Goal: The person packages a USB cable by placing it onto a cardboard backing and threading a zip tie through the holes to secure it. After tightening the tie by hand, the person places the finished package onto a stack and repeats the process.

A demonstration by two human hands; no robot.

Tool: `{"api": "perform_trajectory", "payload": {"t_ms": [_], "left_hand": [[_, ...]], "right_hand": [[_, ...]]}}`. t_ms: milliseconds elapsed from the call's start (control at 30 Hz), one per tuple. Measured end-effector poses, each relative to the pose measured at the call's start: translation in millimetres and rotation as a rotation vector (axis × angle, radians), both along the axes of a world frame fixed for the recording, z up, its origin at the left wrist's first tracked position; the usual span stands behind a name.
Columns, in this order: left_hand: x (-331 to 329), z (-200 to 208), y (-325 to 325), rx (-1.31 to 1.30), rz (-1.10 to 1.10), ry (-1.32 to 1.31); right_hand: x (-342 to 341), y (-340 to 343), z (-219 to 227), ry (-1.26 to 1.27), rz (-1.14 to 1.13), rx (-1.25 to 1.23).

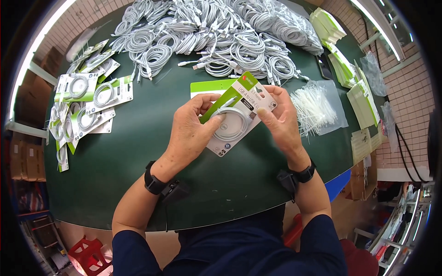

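Note:
Between my two hands, above the middle of the table, I hold a white and green cable card (pixel 248 120) at a tilt. A coiled white USB cable (pixel 229 133) lies against its front. My left hand (pixel 193 122) is closed on the card's left side, its thumb pressed on the coil. The thumb of my right hand (pixel 282 120) presses on the front near the upper right edge, with the fingers behind. Partly hidden behind the held card lies another green and white card (pixel 206 86) on the table.
A big heap of coiled grey-white cables (pixel 221 37) covers the far side. Finished-looking carded cables (pixel 85 99) pile up at the left. White zip ties (pixel 315 108) lie on a plastic bag to the right, near stacks of flat cards (pixel 361 103) and a dark phone (pixel 324 66).

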State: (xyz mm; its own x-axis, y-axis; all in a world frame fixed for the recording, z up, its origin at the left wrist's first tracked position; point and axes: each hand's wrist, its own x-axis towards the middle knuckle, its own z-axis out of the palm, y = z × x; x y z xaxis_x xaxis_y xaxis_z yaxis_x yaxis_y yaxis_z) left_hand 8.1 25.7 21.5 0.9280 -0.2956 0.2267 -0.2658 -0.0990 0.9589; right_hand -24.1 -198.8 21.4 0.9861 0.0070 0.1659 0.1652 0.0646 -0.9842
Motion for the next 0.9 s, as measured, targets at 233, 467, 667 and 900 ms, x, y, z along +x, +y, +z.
{"api": "perform_trajectory", "payload": {"t_ms": [233, 467, 667, 900], "left_hand": [[-5.6, -6.4, -10.3, -0.116, -0.029, 0.133], [-6.4, -13.7, -15.3, -0.135, 0.004, 0.146], [1.4, -7.8, -15.5, -0.108, 0.034, 0.042], [-13.9, 10.1, -7.6, 0.391, -0.102, -0.324]], "right_hand": [[3.2, 12.0, -7.6, 0.108, -0.089, 0.203], [0.6, 17.5, -8.8, 0.073, -0.141, 0.151], [9.2, 6.0, -15.9, -0.063, -0.234, -0.001], [-7.0, -1.7, 34.1, -0.689, -0.194, -0.887]]}}
